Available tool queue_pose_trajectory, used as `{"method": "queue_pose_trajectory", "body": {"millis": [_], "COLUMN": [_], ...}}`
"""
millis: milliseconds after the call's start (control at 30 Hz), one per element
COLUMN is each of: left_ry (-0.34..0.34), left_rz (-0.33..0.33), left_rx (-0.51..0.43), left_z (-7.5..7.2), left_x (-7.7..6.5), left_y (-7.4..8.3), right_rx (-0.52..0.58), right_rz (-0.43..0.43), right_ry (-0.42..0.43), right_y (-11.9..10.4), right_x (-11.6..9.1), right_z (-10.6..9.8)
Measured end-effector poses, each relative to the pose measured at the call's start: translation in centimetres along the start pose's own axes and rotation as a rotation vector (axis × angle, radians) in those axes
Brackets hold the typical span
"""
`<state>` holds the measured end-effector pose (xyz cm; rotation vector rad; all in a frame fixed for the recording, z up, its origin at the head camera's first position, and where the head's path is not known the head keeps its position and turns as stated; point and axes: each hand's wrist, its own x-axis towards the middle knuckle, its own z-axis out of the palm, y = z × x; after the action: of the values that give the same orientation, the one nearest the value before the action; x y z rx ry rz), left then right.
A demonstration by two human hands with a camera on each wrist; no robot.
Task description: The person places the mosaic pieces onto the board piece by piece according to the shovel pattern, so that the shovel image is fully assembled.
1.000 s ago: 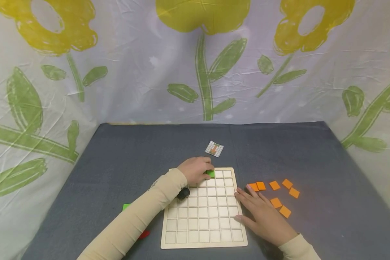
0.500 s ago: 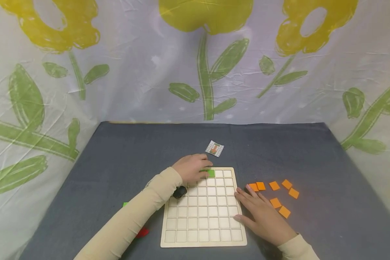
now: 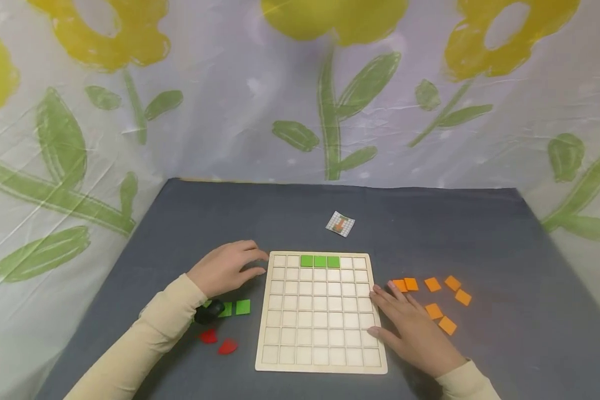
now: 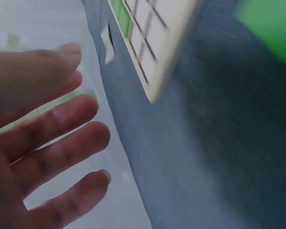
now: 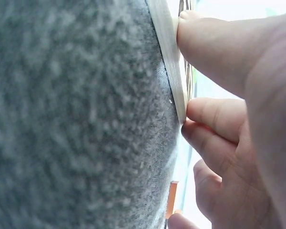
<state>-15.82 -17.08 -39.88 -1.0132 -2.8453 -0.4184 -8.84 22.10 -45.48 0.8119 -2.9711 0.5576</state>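
Observation:
A wooden grid board (image 3: 325, 368) lies on the dark cloth, with three green square tiles (image 3: 320, 261) side by side in its far row. My left hand (image 3: 230, 268) is held beyond the board's left edge, fingers loosely spread and nothing in them, as the left wrist view also shows. Several more green tiles (image 3: 243, 306) lie left of the board, partly covered by that wrist. My right hand (image 3: 416, 330) rests along the board's right edge, its thumb and fingertips (image 5: 193, 109) touching the rim, fingers fairly straight.
Several orange square tiles (image 3: 432, 284) are scattered to the right of the board. Two red pieces (image 3: 227, 346) lie at the near left. A small patterned card (image 3: 340, 224) sits beyond the board. A flower-printed curtain (image 3: 220, 111) hangs behind the table.
My left hand has moved left off the board's far row, uncovering three green tiles there. The right hand stays on the board's edge. The head view has shifted slightly.

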Motion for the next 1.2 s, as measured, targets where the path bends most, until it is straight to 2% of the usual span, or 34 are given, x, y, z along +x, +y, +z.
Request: {"method": "queue_pose_trajectory", "body": {"millis": [233,367,700,967,1200], "left_ry": [-0.025,-0.039,-0.14,-0.088,-0.104], "left_rz": [-0.052,-0.047,-0.097,-0.036,-0.056], "left_rx": [-0.061,-0.093,-0.114,-0.142,-0.179], "left_z": [-0.3,-0.1,0.0,0.4,0.5], "left_x": [-4.5,-6.1,-7.7,-9.2,-9.8], "left_y": [-1.6,-2.1,-3.1,-3.6,-3.8], "right_rx": [0.017,0.006,0.005,0.033,0.029], "right_rz": [0.022,0.029,0.036,0.036,0.024], "right_ry": [-0.004,-0.001,-0.002,-0.021,-0.011], "right_y": [0.3,0.4,0.6,0.2,0.1], "right_x": [0.0,0.0,0.1,0.1,0.1], "right_z": [-0.6,-0.8,-0.9,-0.7,-0.2]}}
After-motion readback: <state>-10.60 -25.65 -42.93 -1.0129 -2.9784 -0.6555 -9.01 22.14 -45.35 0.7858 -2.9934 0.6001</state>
